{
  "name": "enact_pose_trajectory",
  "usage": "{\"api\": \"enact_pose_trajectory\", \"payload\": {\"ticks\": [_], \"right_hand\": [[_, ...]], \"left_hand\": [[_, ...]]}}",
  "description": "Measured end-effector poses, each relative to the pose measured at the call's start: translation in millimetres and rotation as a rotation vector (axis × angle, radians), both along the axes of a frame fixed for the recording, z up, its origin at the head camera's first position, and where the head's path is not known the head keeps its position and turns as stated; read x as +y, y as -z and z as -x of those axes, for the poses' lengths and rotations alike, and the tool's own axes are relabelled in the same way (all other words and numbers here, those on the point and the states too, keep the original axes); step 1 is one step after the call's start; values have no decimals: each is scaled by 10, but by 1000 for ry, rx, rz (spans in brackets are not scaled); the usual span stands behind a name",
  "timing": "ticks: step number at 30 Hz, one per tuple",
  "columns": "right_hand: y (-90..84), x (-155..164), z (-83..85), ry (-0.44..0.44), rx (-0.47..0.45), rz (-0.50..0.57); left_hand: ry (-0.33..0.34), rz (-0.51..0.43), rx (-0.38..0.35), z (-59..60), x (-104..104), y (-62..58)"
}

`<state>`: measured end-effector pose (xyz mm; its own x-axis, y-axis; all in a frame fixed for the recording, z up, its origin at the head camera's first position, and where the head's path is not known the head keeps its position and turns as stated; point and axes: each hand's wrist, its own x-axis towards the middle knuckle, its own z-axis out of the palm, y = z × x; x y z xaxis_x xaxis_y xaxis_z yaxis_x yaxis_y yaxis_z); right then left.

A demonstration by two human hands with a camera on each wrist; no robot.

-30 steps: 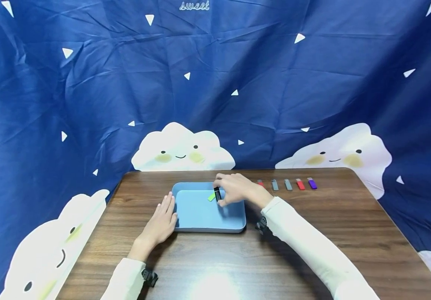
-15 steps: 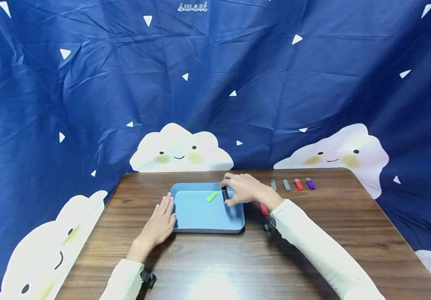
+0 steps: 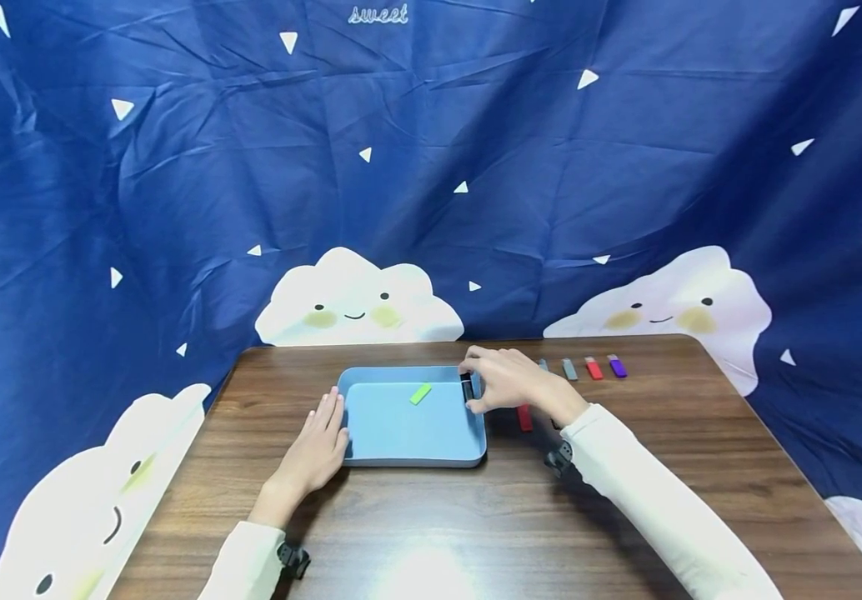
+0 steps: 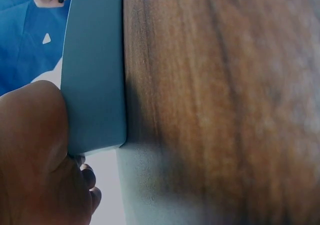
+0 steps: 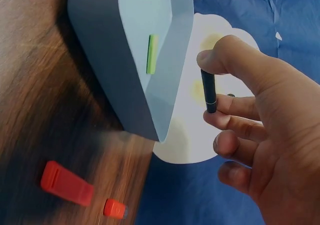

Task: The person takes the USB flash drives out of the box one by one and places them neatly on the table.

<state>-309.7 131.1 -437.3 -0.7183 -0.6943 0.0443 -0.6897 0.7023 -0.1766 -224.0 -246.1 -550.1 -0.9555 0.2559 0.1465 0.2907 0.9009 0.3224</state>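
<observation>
A light blue tray (image 3: 371, 425) sits on the wooden table (image 3: 476, 517). One green piece (image 3: 420, 392) lies flat in it. My right hand (image 3: 478, 385) pinches a small black stick (image 3: 466, 388) upright between thumb and fingers, above the tray's right rim. The right wrist view shows the black stick (image 5: 208, 91) held clear of the tray wall (image 5: 107, 70), with the green piece (image 5: 152, 54) inside. My left hand (image 3: 332, 415) lies flat with straight fingers against the tray's left side; its palm (image 4: 30, 155) touches the tray wall (image 4: 95, 75).
A red piece (image 3: 524, 417) lies on the table just right of the tray, under my right wrist, with a small red cap (image 5: 115, 208) near it. Grey (image 3: 569, 368), red (image 3: 593, 367) and purple (image 3: 617, 366) pieces line the table's far side. A blue cloud-print cloth hangs behind.
My right hand has carried the black stick rightward from over the tray's middle to its right rim. The red piece beside the tray has come into sight. The left hand has stayed put.
</observation>
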Motion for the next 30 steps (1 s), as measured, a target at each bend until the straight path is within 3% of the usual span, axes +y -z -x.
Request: {"api": "enact_pose_trajectory", "payload": {"ticks": [12, 26, 30], "right_hand": [[-4, 302, -29, 48, 13, 5], [-22, 613, -123, 106, 77, 5], [-27, 712, -149, 129, 70, 21]], "left_hand": [[-2, 7, -21, 3, -9, 4], [0, -43, -6, -50, 54, -104], [-5, -28, -22, -45, 38, -76]]}}
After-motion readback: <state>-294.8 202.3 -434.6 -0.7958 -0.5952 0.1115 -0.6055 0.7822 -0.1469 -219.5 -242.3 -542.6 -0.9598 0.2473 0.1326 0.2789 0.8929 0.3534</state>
